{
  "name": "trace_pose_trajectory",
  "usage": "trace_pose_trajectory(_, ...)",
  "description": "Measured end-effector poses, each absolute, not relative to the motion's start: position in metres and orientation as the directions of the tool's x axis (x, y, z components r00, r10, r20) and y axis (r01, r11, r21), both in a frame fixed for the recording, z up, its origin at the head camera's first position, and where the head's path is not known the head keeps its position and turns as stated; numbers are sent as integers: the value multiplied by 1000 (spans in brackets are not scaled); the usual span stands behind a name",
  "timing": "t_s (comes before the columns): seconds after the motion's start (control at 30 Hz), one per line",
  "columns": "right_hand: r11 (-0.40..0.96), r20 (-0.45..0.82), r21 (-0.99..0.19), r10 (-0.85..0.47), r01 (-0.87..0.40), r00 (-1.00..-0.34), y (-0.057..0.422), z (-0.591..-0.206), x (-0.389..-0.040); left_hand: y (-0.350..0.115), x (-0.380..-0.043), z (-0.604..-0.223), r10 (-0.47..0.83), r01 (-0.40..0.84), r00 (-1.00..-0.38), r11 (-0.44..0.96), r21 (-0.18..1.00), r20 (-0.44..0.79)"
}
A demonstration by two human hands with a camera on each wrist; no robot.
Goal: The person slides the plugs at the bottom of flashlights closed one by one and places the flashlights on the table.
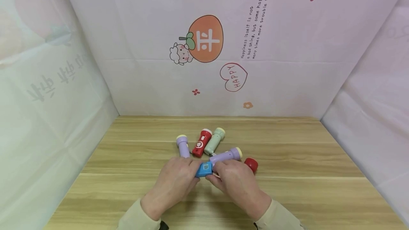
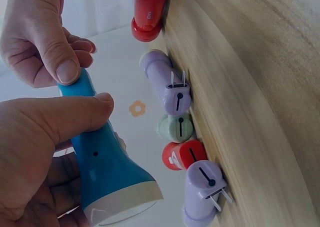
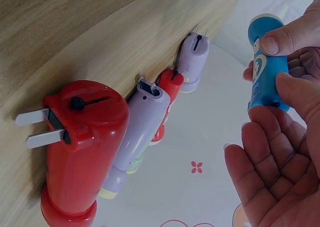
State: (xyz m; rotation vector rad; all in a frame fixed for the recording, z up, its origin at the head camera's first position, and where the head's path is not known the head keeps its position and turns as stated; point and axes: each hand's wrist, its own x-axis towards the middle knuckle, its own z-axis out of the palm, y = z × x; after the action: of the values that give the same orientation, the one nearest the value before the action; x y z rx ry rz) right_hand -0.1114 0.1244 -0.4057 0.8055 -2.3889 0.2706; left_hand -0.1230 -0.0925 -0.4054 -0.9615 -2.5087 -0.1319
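Note:
Both hands are on a blue flashlight [image 2: 107,162] with a cream-rimmed lens end, held above the table. My left hand [image 1: 177,176] grips its body, with the thumb across the side. At the narrow tail end, my right hand [image 1: 236,180] pinches it between thumb and fingers. Just beyond the hands lie two purple flashlights, one at left [image 1: 183,146] and one at right [image 1: 226,155]. A red flashlight [image 1: 202,143] and a pale green flashlight [image 1: 215,141] are between them. Another red flashlight [image 3: 85,157], at far right, has two flat metal prongs sticking out.
The wood-grain table [image 1: 140,134] carries all the flashlights. White printed cloth [image 1: 153,81] hangs as a wall behind the table, with more cloth on the left and right sides. Metal prongs [image 2: 215,199] also stick out of the left purple flashlight.

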Motion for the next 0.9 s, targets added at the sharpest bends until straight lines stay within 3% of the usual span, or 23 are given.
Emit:
trace_pose_trajectory(0.33,797,557,-27,-489,-603,-672,126,-405,-110,-98,-127,-412,602,626,-652,770,-120,462)
trace_pose_trajectory(0.53,805,545,-47,-476,-592,-691,131,-404,-110,-106,-130,-414,601,604,-687,785,-138,409)
trace_pose_trajectory(0.9,821,541,-68,-447,-568,-712,139,-403,-108,-132,-141,-419,591,618,-691,782,-86,416)
